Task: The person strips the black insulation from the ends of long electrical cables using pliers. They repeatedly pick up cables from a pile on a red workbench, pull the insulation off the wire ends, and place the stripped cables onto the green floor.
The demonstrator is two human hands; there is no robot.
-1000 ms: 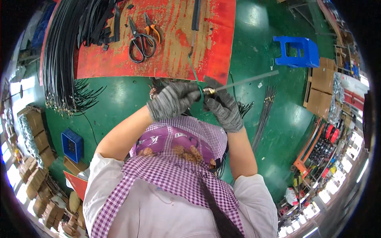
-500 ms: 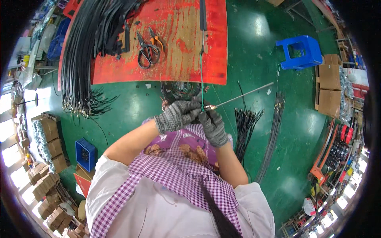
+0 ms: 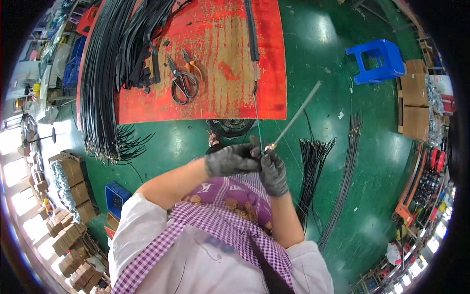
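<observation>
My hands meet just beyond the table's near edge, both in dark grey knit gloves. My left hand (image 3: 233, 160) is closed, its fingertips pinching at the lower end of a thin green cord (image 3: 258, 116). That cord runs up to a dark strip (image 3: 252, 39) lying on the table. My right hand (image 3: 274, 175) is closed at the base of a long thin grey rod (image 3: 297, 113), which slants up and to the right. A small shiny metal fitting (image 3: 270, 147) shows at the rod's lower end, beside the cord. My fingers partly hide where cord and fitting come together.
On the worn red table (image 3: 271, 98) lie scissors (image 3: 184, 87), orange-handled pliers (image 3: 193, 66) and a thick bundle of black cables (image 3: 100, 83) hanging over the edge. Two more cable bundles (image 3: 313, 166) (image 3: 350, 161) are at right. A blue stool (image 3: 377, 61) stands near cardboard boxes (image 3: 415, 105).
The rod has swung to point more steeply upward. My hands have shifted slightly, still together at the fitting, while the whole view has moved, bringing the table lower in the picture.
</observation>
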